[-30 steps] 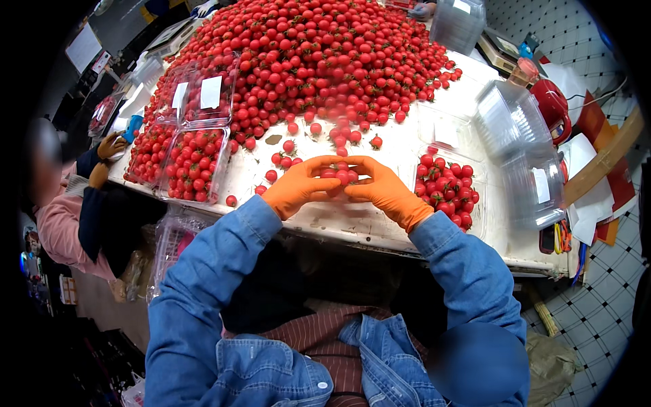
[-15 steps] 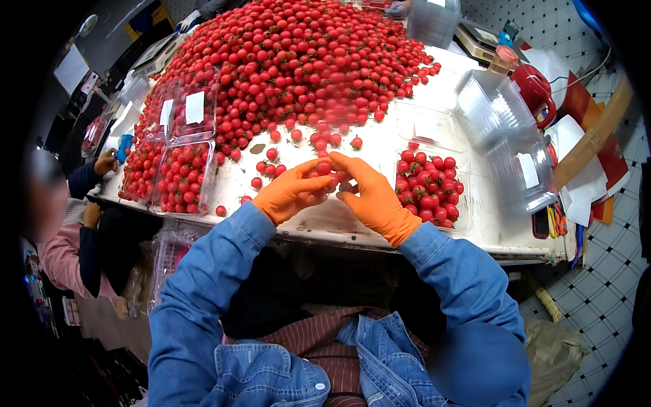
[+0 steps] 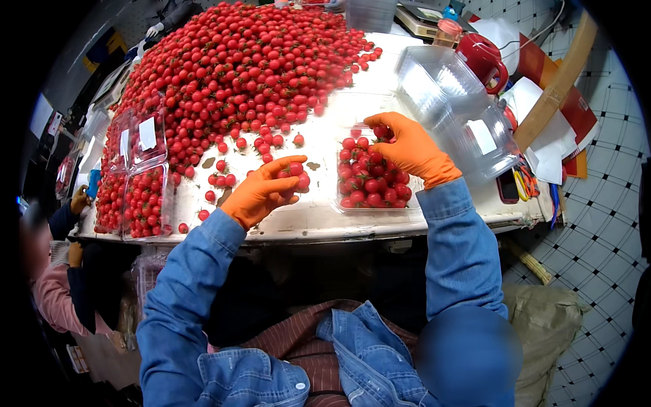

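Left hand (image 3: 263, 192): orange glove, curled shut on a few cherry tomatoes (image 3: 298, 175), held just above the white table (image 3: 319, 217) beside the near edge. Right hand (image 3: 410, 146): orange glove, fingers closed on a single tomato (image 3: 381, 131), positioned over the far rim of the clear plastic punnet (image 3: 371, 175). Punnet: open, resting on the table between the two hands and nearer the right one, filled with red tomatoes to roughly rim level. Both forearms: blue denim sleeves, entering from the lower edge. Loose tomatoes (image 3: 220, 180): scattered on the table just beyond the left hand, with a few small leaf scraps among them. Large tomato pile (image 3: 237, 68): covering the far and left part of the table, well beyond the hands. Filled punnets (image 3: 135, 183): at the left table edge, lids closed, white labels on top. Stack of empty clear punnets (image 3: 454, 102): just right of the right hand, nested and tilted. Red container (image 3: 483, 60): behind the stack, near the far right corner. Papers and a wooden bar (image 3: 563, 74): at the right, off the table edge. Another person's gloved hand (image 3: 80, 200): at the far left, close to the filled punnets. Tiled floor (image 3: 597, 224): at the right.
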{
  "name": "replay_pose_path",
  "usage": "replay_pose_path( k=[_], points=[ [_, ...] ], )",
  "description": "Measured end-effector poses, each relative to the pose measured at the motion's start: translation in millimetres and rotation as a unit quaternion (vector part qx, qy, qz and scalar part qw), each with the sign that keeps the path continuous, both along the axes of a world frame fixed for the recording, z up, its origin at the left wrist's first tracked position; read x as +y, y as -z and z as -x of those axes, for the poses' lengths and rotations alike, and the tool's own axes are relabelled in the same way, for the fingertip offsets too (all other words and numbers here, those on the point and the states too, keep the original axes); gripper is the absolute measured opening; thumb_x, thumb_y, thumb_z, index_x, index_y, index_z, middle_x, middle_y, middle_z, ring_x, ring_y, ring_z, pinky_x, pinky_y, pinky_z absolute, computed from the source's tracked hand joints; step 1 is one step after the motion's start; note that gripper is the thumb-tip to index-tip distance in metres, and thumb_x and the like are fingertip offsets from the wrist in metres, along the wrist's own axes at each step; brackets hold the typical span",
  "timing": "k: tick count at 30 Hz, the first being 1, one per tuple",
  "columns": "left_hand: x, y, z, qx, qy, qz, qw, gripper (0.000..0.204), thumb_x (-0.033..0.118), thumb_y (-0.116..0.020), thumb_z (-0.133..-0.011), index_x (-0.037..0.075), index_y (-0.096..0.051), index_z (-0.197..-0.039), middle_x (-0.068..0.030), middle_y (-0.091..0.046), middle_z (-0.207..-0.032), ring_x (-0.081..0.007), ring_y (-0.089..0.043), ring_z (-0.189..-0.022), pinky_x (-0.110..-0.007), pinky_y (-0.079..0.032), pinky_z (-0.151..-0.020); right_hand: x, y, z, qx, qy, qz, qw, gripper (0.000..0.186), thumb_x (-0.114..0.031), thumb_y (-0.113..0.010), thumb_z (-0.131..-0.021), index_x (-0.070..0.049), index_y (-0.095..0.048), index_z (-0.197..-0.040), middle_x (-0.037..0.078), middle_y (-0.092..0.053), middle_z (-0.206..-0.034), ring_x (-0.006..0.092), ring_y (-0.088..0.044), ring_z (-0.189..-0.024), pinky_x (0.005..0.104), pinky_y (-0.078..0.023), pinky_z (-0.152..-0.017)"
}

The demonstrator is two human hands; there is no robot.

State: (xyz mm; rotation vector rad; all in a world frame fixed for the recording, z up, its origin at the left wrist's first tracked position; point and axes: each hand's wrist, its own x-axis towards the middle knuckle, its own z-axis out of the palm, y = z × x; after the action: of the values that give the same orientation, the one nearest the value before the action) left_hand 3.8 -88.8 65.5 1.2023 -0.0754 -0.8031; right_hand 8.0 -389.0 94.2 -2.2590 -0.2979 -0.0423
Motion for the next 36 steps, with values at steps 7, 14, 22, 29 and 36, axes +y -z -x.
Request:
replay_pose_path(
  k=[7, 14, 22, 29, 36],
  points=[
    [-69.1, -4.4, -13.9, -0.19, -0.031, -0.108, 0.975, 0.044, 0.013, -0.065, -0.088, 0.007, -0.054, -0.13, -0.0045, -0.06, -0.11, -0.012, -0.059, -0.095, -0.027, -0.051, -0.077, -14.7, 9.3, 5.9, 0.015, -0.068, -0.077, 0.995, 0.056, 0.008, -0.058, -0.073, -0.006, -0.055, -0.128, 0.011, -0.063, -0.117, 0.0201, -0.062, -0.104, 0.0316, -0.049, -0.091],
    [-120.7, 9.9, -8.0, -0.385, 0.061, -0.184, 0.902, 0.066, 0.011, -0.06, -0.089, 0.004, -0.029, -0.147, -0.0135, -0.041, -0.144, -0.0209, -0.04, -0.132, -0.032, -0.037, -0.106, -25.4, 7.0, 8.2, -0.011, -0.016, -0.144, 0.989, 0.046, 0.004, -0.062, -0.076, -0.004, -0.061, -0.121, 0.008, -0.066, -0.111, 0.0168, -0.063, -0.098, 0.0297, -0.05, -0.09],
    [-105.7, -12.6, -5.0, -0.336, 0.031, -0.1, 0.936, 0.059, 0.01, -0.06, -0.09, 0.0, -0.035, -0.143, -0.0136, -0.048, -0.138, -0.022, -0.044, -0.13, -0.033, -0.04, -0.103, -10.8, -3.6, 16.2, 0.008, -0.045, -0.226, 0.973, 0.036, 0.002, -0.065, -0.078, -0.002, -0.063, -0.113, 0.007, -0.067, -0.103, 0.0157, -0.064, -0.096, 0.03, -0.051, -0.088],
    [-80.0, -28.1, 4.8, -0.278, 0.049, -0.101, 0.954, 0.046, 0.016, -0.061, -0.092, 0.0, -0.049, -0.133, -0.0108, -0.057, -0.128, -0.0174, -0.054, -0.117, -0.031, -0.044, -0.097, 2.5, -3.6, 15.2, 0.057, -0.085, -0.311, 0.945, 0.028, 0.0, -0.068, -0.08, 0.0, -0.063, -0.108, 0.006, -0.067, -0.098, 0.0132, -0.063, -0.093, 0.0282, -0.051, -0.086],
    [-68.9, -20.3, 4.7, -0.233, -0.038, -0.097, 0.967, 0.029, 0.026, -0.066, -0.09, 0.001, -0.062, -0.106, -0.0039, -0.064, -0.096, -0.0113, -0.061, -0.09, -0.026, -0.049, -0.078, 35.9, -14.2, 25.9, -0.003, -0.126, -0.236, 0.964, 0.022, 0.0, -0.067, -0.08, 0.001, -0.064, -0.102, 0.007, -0.066, -0.09, 0.0125, -0.063, -0.085, 0.0276, -0.053, -0.075]
  ],
)
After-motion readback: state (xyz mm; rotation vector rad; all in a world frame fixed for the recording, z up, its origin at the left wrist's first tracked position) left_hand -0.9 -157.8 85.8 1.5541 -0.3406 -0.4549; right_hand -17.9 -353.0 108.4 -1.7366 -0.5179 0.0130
